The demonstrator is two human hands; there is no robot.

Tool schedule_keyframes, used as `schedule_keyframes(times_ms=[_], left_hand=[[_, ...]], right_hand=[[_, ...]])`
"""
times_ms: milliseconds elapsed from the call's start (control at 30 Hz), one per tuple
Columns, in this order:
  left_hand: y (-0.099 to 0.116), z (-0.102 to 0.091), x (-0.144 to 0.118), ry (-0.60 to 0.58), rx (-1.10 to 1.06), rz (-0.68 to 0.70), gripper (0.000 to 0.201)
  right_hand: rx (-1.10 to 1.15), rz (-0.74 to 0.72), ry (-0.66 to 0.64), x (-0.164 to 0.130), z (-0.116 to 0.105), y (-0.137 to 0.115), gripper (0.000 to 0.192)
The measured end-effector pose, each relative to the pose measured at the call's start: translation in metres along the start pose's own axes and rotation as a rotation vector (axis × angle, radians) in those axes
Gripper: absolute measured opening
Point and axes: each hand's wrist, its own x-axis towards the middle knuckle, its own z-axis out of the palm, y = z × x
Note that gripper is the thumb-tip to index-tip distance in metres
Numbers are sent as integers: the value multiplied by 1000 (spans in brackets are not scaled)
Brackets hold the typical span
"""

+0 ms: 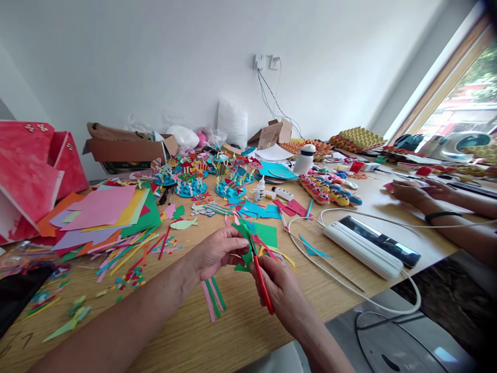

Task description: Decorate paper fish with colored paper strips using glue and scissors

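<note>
My left hand (pixel 217 251) pinches a small green paper piece (pixel 245 243) above the wooden table (pixel 233 326). My right hand (pixel 281 290) grips red-handled scissors (pixel 261 280), blades pointing up into the green paper. Green and pink paper strips (pixel 213 298) lie on the table just under my hands. A larger green sheet (pixel 264 233) with coloured scraps lies right behind them.
A stack of coloured paper sheets (pixel 108 210) lies at left, with loose strips and scraps. Finished paper fish crafts (pixel 194 176), glue bottles (pixel 259 189) and boxes stand behind. A white power strip (pixel 365 251) with cable lies at right. Another person's hands (pixel 411 194) rest at far right.
</note>
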Motion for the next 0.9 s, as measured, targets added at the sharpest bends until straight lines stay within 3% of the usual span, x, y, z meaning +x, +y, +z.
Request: schedule_keyframes(times_ms=[333,900], left_hand=[[-1,-1,1,29,-17,-33,19],[-6,0,2,-21,25,-57,22]], right_hand=[[17,4,12,0,0,3,32],[42,-7,14,2,0,7,31]])
